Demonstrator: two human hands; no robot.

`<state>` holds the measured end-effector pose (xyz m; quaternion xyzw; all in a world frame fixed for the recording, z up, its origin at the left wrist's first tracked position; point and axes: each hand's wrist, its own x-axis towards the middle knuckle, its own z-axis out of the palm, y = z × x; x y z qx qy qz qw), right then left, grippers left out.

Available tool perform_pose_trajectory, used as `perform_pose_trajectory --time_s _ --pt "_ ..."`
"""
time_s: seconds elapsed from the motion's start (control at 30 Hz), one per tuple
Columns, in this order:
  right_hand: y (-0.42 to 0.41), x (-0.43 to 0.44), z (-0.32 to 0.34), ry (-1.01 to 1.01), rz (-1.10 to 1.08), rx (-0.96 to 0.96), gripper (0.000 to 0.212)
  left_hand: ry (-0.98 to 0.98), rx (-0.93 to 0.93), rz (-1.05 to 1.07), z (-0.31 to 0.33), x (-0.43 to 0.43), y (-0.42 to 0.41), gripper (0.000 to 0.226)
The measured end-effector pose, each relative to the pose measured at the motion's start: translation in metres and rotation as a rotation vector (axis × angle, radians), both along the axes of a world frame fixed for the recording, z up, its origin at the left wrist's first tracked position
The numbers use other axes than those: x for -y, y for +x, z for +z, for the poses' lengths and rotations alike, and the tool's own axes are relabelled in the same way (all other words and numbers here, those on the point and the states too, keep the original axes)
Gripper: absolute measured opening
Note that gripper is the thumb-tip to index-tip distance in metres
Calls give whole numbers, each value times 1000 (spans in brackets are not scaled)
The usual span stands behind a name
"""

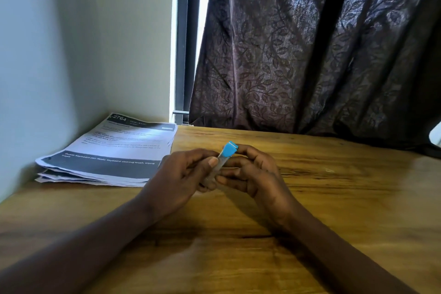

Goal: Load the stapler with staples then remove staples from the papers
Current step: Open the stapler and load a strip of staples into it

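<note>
Poking up at frame centre, the blue-tipped stapler [226, 154] is pinched between left hand [177, 180] and right hand [256, 174], fingers closed round it, hiding its lower body. Papers [112, 153] lie left on the table [334, 186].

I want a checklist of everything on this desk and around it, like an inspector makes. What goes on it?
Surface: wooden table, grain visible, mostly bare.
Job's things: small blue-ended stapler held above the table in both hands; stack of printed papers at the far left corner, sheets slightly fanned. Loose staples: nothing seen.
Clutter: nothing seen.
Hands: left hand and right hand both grip the stapler.
Cables: nothing seen.
Surroundings: pale wall on the left; dark leaf-patterned curtain behind the table; window frame showing beside it.
</note>
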<state>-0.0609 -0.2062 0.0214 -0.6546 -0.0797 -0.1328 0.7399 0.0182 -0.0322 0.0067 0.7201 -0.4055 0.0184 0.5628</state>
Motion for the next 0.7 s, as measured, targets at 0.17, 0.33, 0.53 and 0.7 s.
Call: perform_pose_trajectory --time_s 0.17,0.33,0.53,0.7 --pt "-3 -6 -1 -88 -72 105 38 -39 31 -43 2 -2 -3 28" --pt "-5 -3 1 -85 -93 165 36 -72 20 -82 4 0 -6 31" --pt "-6 -3 0 -130 -143 239 36 -86 29 -111 4 0 -7 30" --pt "-6 5 6 -350 -366 262 30 -27 28 -72 1 2 -6 43"
